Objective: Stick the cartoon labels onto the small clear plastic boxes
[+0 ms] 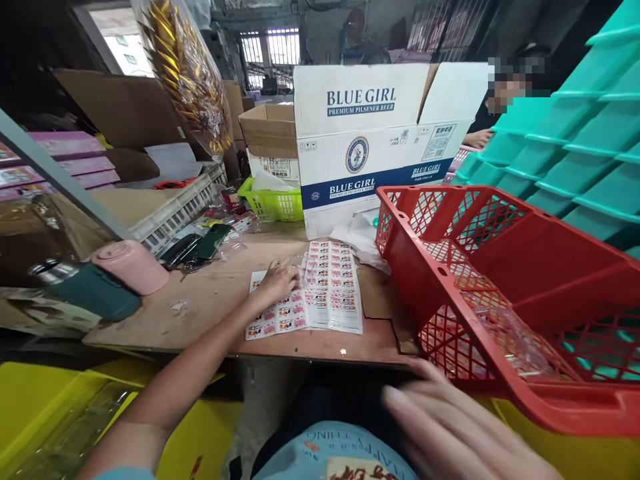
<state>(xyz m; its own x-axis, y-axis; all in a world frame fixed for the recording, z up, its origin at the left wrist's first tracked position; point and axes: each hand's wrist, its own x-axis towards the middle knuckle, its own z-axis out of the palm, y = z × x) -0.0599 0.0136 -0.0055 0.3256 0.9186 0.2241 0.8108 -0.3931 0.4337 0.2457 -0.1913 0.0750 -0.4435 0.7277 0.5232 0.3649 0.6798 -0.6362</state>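
Observation:
Sheets of pink and red printed stickers [333,280] lie on the wooden table in front of me, overlapping one another. My left hand [281,279] rests over them with curled fingers, closed on a small clear plastic piece [302,268] whose shape is hard to make out. Low at the right, close to the camera, my right hand [450,417] is slightly blurred, its fingers stretched out and nothing seen in it. It is nearest to the red plastic crate [480,347], which holds clear plastic items.
A white Blue Girl beer carton [350,157] stands behind the sheets, beside a lime-green basket [280,203]. Teal bins [570,153] are stacked at right, near another person. A pink cup [133,267] and a dark green bottle [95,290] lie at left.

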